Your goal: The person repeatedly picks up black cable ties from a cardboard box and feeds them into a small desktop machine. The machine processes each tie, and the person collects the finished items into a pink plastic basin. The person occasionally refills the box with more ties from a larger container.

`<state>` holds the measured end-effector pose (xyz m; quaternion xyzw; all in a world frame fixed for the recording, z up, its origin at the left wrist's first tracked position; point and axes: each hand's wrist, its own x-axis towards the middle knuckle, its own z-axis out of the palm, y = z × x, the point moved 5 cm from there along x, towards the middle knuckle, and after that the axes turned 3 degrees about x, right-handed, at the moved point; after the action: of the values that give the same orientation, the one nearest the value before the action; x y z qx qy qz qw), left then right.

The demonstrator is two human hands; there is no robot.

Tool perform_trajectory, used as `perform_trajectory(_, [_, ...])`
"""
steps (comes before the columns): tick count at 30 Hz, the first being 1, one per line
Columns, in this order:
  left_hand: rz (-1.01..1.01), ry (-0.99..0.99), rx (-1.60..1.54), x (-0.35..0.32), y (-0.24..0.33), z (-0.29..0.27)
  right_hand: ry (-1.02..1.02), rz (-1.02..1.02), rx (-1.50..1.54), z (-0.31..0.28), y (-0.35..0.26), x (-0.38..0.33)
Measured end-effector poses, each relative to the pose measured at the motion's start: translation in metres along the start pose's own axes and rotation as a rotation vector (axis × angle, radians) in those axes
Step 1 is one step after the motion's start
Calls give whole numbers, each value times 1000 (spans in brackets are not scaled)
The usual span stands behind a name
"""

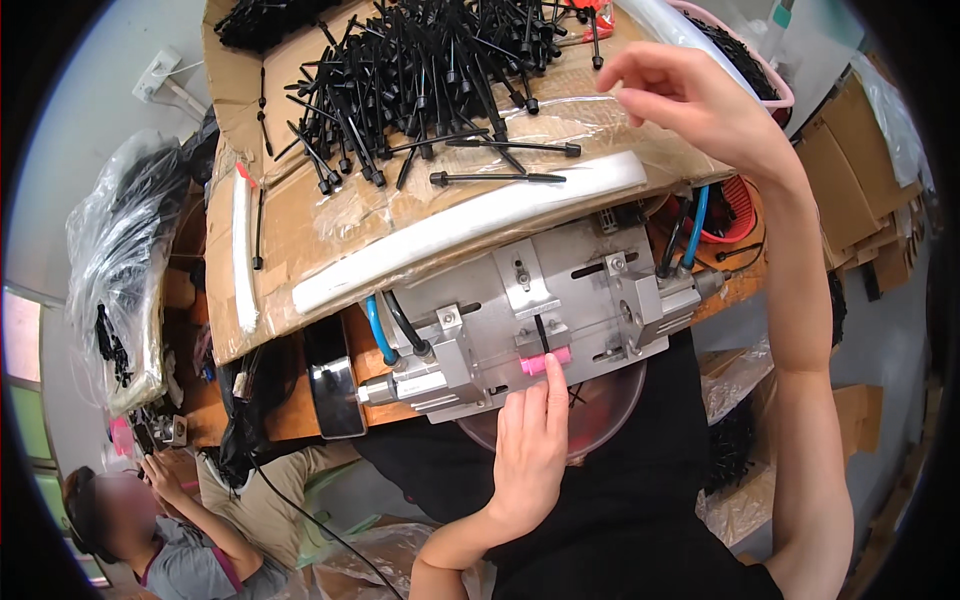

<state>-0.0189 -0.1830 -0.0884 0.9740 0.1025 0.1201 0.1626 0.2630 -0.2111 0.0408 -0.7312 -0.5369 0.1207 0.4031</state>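
A metal clamping fixture [590, 300] with cylinders at both ends is before me. At its front middle lies a small pink piece [548, 360], with a thin black stem [542, 332] standing up behind it. My left hand [530, 445] reaches in from below, its fingers stretched out and the index fingertip touching the pink piece. Raised at the upper right, my right hand [695, 105] has bent fingers, apart, and nothing visible in them. It is near the right side of a heap of black plastic stems with knobbed ends [430, 80], which lies on cardboard.
White foam strips [470, 230] edge the cardboard [350, 215]. Blue air hoses [381, 330] run to the fixture. A phone [337, 395] lies to its left, a clear round bowl [610, 412] below, a red basket [735, 210] right. Another person [190, 530] works at lower left.
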Motion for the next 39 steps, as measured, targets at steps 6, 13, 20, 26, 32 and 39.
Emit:
perform_trajectory(6, [-14, -14, -100, 0, 1, -2, 206, 16, 43, -6, -2, -31])
perform_trajectory(13, [10, -39, -58, 0, 0, 0, 211, 26, -109, 7, 0, -40])
perform_trajectory(20, [27, 80, -133, 11, -7, -41, 206, 15, -135, 16, -10, -31])
perform_trajectory(26, [96, 397, -40, 136, -62, -118, 148, -154, -438, 44, -21, -3])
perform_trajectory(32, [199, 130, -284, 157, -93, -119, 15, -47, -435, 40, -26, 11])
perform_trajectory(39, [124, 315, -5, 50, -54, -101, 270, -61, 164, 10, -30, -32])
